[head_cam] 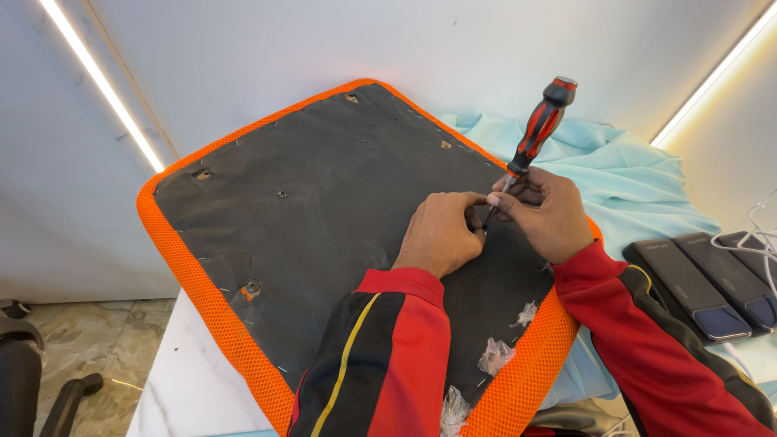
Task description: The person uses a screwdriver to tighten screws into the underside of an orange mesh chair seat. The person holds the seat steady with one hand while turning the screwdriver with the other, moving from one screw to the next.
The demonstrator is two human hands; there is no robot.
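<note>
Chair seat pad (324,235), underside up, black backing with orange mesh border, lies across the white tabletop (182,388), reaching its near edge. Left hand (441,235) pinches the backing near the pad's right edge, fingers narrow. Right hand (546,212) closed round the shaft of a red-and-black screwdriver (538,129), tip at the pinched spot. Pale green cloth (631,174) bunched under the pad's far right corner.

Left hand (439,235) and right hand (544,212) meet, fingers curled (seemingly pinched), both forearms reaching forward
</note>
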